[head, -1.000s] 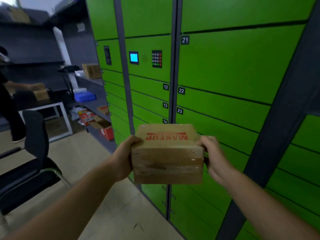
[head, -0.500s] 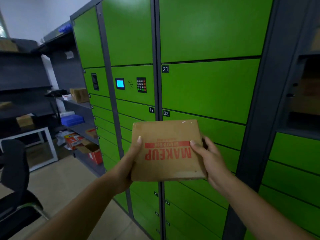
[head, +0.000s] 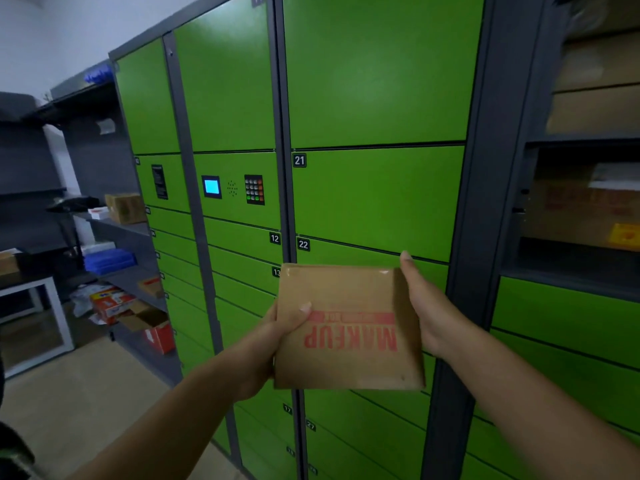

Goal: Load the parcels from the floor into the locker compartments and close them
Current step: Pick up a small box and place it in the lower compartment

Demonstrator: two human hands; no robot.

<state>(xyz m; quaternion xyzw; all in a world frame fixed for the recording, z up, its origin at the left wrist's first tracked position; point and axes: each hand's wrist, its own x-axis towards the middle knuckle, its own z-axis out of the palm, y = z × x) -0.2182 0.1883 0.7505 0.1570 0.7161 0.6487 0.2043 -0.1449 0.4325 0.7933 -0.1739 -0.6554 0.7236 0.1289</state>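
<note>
A brown cardboard parcel (head: pixel 349 327) with red upside-down "MAKEUP" print is held up in front of the green locker wall (head: pixel 377 195). My left hand (head: pixel 277 337) grips its left edge with the thumb across the top face. My right hand (head: pixel 426 306) holds the right edge, fingers behind the box. The parcel covers the doors below number 22, all shut. At the right, open compartments (head: pixel 581 209) hold cardboard boxes.
A blue screen (head: pixel 211 186) and keypad (head: pixel 254 189) sit on the locker's middle column. Grey shelves (head: pixel 121 233) to the left carry boxes and blue trays. A red open carton (head: pixel 156 330) lies low by the shelf. Beige floor (head: pixel 79 403) spreads at lower left.
The view has swung up and right along the lockers. The parcel tipped from showing its front side to showing its printed top face, and rose toward door 22; both hands kept hold.
</note>
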